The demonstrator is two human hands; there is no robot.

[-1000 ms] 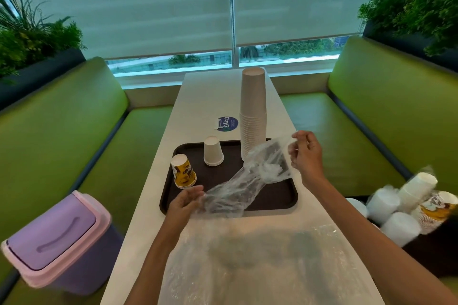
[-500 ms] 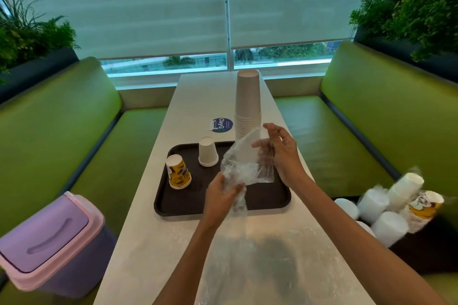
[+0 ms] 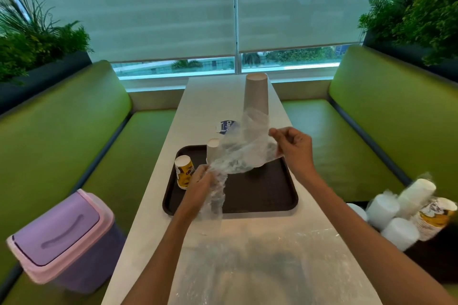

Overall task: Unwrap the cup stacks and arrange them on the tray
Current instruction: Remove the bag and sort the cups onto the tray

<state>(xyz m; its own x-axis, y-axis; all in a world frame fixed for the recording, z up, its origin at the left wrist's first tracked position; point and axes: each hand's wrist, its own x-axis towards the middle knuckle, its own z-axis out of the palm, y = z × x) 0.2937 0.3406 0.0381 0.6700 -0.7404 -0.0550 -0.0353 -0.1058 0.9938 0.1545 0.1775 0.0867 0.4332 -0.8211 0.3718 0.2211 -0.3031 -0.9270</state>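
The left hand [image 3: 200,188] and right hand [image 3: 295,148], both pinching the wrap [image 3: 243,153], have moved apart, stretching it over the tray [image 3: 272,195].

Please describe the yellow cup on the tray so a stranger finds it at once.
On the white table lies a dark tray. Near its left edge stands a paper cup, beside the left hand. Only it is printed yellow; the plain white cup stands behind.
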